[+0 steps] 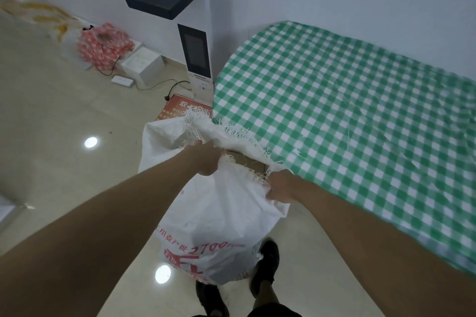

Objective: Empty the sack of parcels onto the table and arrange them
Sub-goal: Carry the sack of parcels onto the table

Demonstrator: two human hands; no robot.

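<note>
White sack (219,216) below left hand (206,159) and right hand (280,185), each grip clenched on its frayed mouth.

Sack (219,216): white, red print; desk (347,116) cloth: green-and-white check; bag (103,46): red, white dots; floor (51,123): beige.

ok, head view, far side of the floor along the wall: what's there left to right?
Yellow-white bag → pink dotted bag → white box → white kiosk → checked table.
</note>
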